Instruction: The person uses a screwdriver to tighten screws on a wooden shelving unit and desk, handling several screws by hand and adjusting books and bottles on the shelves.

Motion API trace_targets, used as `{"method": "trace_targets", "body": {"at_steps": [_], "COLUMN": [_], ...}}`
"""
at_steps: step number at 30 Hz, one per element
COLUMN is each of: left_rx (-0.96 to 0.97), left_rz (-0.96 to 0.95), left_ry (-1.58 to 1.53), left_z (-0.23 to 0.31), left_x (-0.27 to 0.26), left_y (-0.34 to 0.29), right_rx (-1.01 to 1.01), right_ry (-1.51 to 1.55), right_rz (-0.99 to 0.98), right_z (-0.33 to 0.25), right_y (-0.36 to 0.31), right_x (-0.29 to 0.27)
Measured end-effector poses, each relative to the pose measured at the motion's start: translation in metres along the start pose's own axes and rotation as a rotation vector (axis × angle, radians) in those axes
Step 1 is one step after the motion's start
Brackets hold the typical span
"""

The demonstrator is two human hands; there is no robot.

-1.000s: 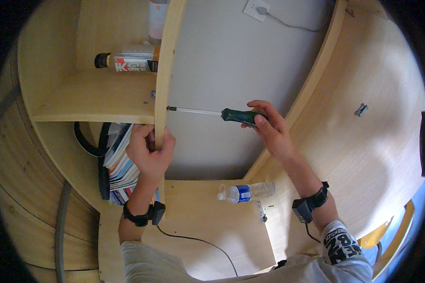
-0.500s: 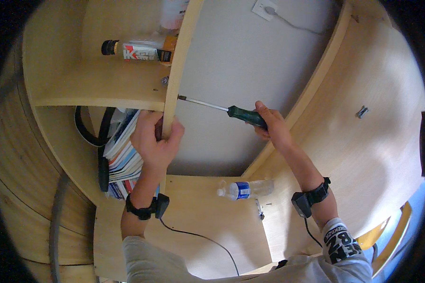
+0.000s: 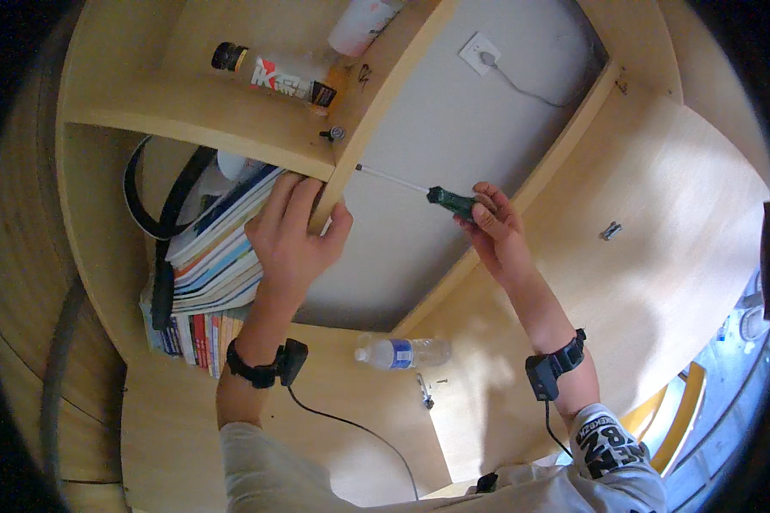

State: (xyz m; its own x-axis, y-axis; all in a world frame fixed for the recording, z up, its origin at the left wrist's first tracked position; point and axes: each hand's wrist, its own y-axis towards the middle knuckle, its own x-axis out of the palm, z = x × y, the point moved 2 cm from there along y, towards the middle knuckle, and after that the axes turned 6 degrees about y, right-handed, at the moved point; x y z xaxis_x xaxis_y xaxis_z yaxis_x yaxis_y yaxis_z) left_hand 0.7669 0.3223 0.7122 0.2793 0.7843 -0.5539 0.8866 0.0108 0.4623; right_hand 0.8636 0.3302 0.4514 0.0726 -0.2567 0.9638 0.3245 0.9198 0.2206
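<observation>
My right hand point(image 3: 498, 229) is closed round the dark green handle of a screwdriver point(image 3: 455, 203), its fingers near the handle's rear. The shaft points left, with its tip at the side of a shelf's pale wooden upright panel point(image 3: 392, 94); whether it touches is hard to tell. My left hand point(image 3: 293, 235) grips that panel lower down, fingers inside the compartment and thumb on the other side. Just above the tip, on the shelf board, a small metal fitting point(image 3: 335, 134) sits by the panel. Leaning books point(image 3: 214, 261) fill the compartment beside my left hand.
A bottle with a black cap point(image 3: 287, 81) lies on the upper shelf. An empty plastic bottle point(image 3: 402, 353) and metal hardware point(image 3: 425, 391) lie on the desk point(image 3: 351, 432). Another metal piece point(image 3: 610, 231) rests on the right-hand board point(image 3: 659, 188). A plug sits in a wall socket point(image 3: 482, 55).
The whole view has shifted and tilted. My right hand has turned on the screwdriver's handle, showing more of its inner side. My left hand still holds the panel.
</observation>
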Motion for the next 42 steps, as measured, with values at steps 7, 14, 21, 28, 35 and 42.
{"method": "trace_targets", "body": {"at_steps": [7, 14, 21, 28, 35, 42], "left_rx": [-0.060, -0.054, 0.047, -0.043, -0.254, -0.770], "left_rz": [-0.051, -0.054, -0.071, -0.143, -0.282, -0.543], "left_ry": [-0.006, 0.030, 0.100, 0.129, -0.796, -1.174], "left_z": [0.002, -0.007, 0.002, 0.008, 0.216, 0.406], "left_x": [-0.002, 0.001, 0.002, -0.002, 0.087, 0.172], "left_y": [0.004, -0.009, 0.003, -0.004, -0.166, -0.198], "right_rx": [0.360, 0.236, -0.124, -0.105, 0.139, -0.064], "right_ry": [-0.226, -0.231, -0.283, -0.827, -0.939, -1.180], "right_rz": [-0.148, 0.132, -0.005, -0.202, 0.580, 1.055], "right_z": [-0.014, -0.007, 0.017, -0.008, -0.080, -0.205], "right_y": [0.009, 0.000, 0.017, -0.032, -0.260, -0.251], "right_x": [-0.016, 0.010, -0.007, -0.021, -0.118, -0.152]}}
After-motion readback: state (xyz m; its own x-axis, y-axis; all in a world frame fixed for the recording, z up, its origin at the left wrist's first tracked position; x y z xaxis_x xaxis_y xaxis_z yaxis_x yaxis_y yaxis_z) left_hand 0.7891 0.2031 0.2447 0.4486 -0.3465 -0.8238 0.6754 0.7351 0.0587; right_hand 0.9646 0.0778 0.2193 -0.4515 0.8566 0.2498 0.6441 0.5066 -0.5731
